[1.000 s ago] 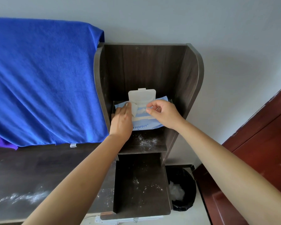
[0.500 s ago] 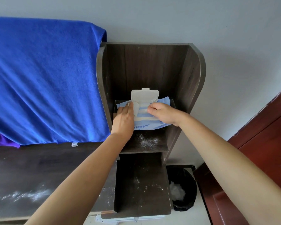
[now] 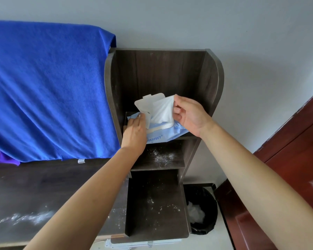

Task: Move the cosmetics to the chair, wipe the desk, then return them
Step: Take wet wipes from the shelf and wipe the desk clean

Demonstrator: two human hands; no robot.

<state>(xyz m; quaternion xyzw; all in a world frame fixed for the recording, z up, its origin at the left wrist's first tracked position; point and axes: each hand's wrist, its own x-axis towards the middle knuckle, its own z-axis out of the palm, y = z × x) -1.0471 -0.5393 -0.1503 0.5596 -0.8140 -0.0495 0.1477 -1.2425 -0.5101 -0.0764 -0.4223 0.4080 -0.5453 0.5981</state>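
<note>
1. The person is getting a wipe out, so I'd say this is the start of the wiping step. No cosmetics are showing anywhere in view, so my guess is they're already over on the chair, which is also out of view.

2. The right hand [image 3: 189, 115] is pinching the top corner of a white wet wipe [image 3: 162, 112] between thumb and fingers and holding it raised above the pack.

3. The left hand [image 3: 135, 131] is pressing down on the blue wipe pack [image 3: 163, 135], fingers closed over its left end, while the pack's plastic lid [image 3: 148, 103] is standing flipped up. The pack is sitting on the upper shelf of the dark shelf unit [image 3: 210, 82].

4. Next move, as I read it: the wipe's lower end is looking still tucked in the opening, so it's needing a clean tug free, then heading for the white powder on the desk [image 3: 43, 192] and the lower shelves.

5. Room-wise, the shelf unit's side walls are boxing the hands in left and right, and the blue towel [image 3: 49, 91] is hanging just left. Pulling up and toward the body is looking like the open way out.

6. A bin [image 3: 201, 212] is sitting down to the right, below.
</note>
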